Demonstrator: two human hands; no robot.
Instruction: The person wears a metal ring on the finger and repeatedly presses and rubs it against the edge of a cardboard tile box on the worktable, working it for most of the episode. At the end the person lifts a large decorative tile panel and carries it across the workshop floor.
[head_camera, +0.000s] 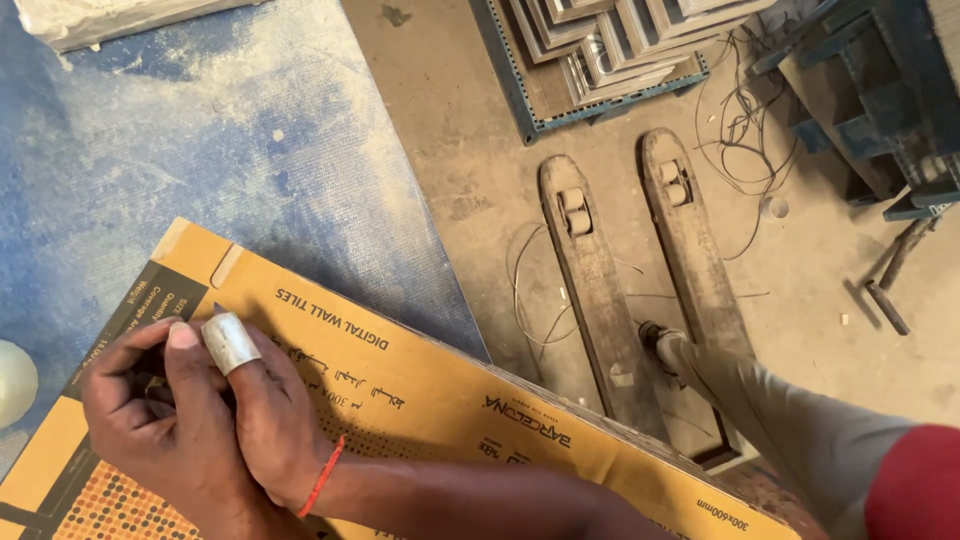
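At seven o'clock, the right hand (205, 415), fingers curled shut around a thin pen (218, 310), presses on the long yellow cardboard box (430, 400); the left hand is out of sight.

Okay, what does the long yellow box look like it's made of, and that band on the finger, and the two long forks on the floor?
The yellow box looks like printed cardboard: matte face, folded flap seams. The finger band seems wrapped tape or thin metal, pale grey with a dull sheen; I cannot tell which. The forks look like steel, worn, rusty brown and dust-coated, with small rollers set in.
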